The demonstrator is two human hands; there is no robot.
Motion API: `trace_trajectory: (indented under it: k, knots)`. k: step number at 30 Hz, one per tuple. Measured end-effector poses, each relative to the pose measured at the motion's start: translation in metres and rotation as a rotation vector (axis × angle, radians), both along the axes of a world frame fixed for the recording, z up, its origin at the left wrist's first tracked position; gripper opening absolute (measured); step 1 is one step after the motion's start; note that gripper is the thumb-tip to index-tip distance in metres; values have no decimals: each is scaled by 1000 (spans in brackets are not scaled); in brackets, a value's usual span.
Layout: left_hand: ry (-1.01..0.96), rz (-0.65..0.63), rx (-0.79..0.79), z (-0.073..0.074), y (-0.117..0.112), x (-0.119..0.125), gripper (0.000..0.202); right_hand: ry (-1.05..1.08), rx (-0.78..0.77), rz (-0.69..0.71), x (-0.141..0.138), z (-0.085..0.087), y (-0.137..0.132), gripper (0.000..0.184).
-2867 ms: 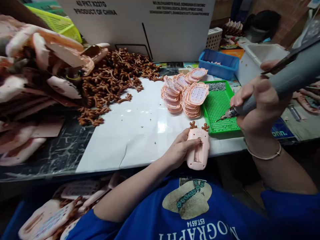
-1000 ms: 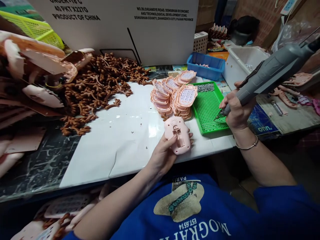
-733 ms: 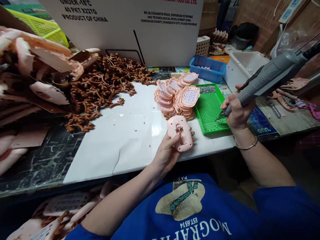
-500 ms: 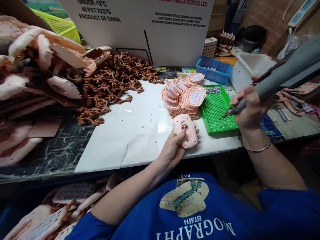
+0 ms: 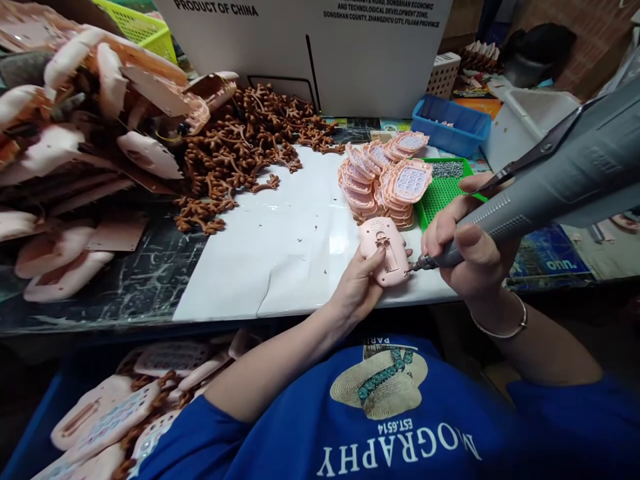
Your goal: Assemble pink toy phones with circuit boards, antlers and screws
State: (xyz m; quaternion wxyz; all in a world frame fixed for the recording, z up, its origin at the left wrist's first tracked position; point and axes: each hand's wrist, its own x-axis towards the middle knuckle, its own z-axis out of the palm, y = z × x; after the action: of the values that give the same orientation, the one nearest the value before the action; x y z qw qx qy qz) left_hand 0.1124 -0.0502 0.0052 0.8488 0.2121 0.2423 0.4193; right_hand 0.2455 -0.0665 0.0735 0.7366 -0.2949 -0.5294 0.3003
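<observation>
Two hands come close together without touching: the left hand point(image 5: 364, 272) grips a pink casing point(image 5: 396, 248), its thumb pressed into the long recess on the back, while the right hand point(image 5: 473, 250) is wrapped around a grey power driver point(image 5: 565, 170). The left fingers are mostly hidden under the casing, with only a couple of tips showing past its right side. The driver's tip is at the casing's lower right corner; whether it sits in the hole there is too small to tell. The driver's rear end runs out of the frame, and the right hand and tool cover much of the green tray point(image 5: 443, 197). Brown antlers at the casing's top are hard to separate from the stacked face plates point(image 5: 395, 190) behind, so contact there cannot be judged. The carton point(image 5: 280, 60) is cut off above.

The casing is held just above the white sheet point(image 5: 280, 233), near its front edge. To its left the sheet is open as far as the brown antler heap point(image 5: 245, 147), apart from some dark specks; on the far side the stack leaves little room, and on the right the driver fills the gap.

Half a second ago the driver's tip was over the tray; now it is at the casing. The left thumb stays in the recess.
</observation>
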Motion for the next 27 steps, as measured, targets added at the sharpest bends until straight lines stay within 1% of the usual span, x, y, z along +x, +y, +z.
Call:
trace_trajectory:
  k: [2, 7, 10, 15, 20, 27]
  knots:
    - [-4, 10, 0, 1, 0, 1, 35, -13, 2, 3, 1, -1, 1, 33]
    - [-19, 5, -16, 1, 1, 2, 39, 7, 77, -27, 0, 2, 3, 31]
    - [4, 20, -16, 0, 1, 3, 42, 19, 82, -40, 0, 3, 5, 31]
    - [88, -33, 36, 0, -2, 3, 57, 6, 75, -148, -1, 9, 8, 29]
    - [107, -21, 37, 2, -4, 2, 57, 63, 120, -106, -3, 13, 10, 30]
    - [99, -30, 31, 0, -3, 2, 61, 100, 148, -90, -3, 11, 8, 30]
